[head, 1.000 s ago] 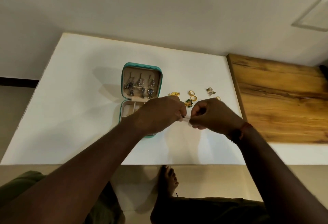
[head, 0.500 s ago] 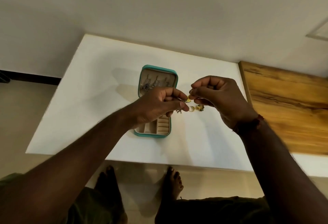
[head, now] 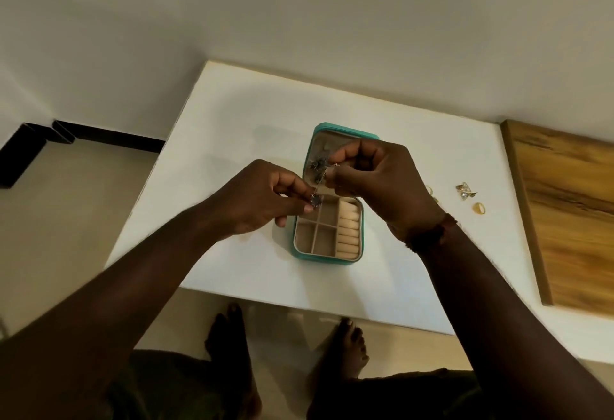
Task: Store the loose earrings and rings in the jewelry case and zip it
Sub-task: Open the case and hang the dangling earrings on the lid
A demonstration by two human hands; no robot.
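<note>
Seen from above, two forearms reach out from the bottom of the view over a white desk [head: 232, 113]. The left hand [head: 262, 202] pinches a small dark round earring [head: 315, 201] at its fingertips, and the right hand [head: 378, 183] is curled with thumb and forefinger pressed together on its upper end (too small to tell exactly which part). The earring appears to slant from the left fingertips, low and near, up and away to the right ones. Half a second ago the hands met just to the right of the jewelry case [head: 319, 258]; now they hover over it, roughly where the tray meets the lid [head: 319, 142], so this piece looks about to go in. The case lies open and face up, with its long axis running away from the person: the tray is nearest, with empty compartments on the left and ring rolls on the right, and the lid is farther off with dark earrings already hanging in it. Well apart on the right, a gold ring [head: 478, 208] and a pale earring pair [head: 465, 191] wait loose, near a wooden board [head: 571, 220].
</note>
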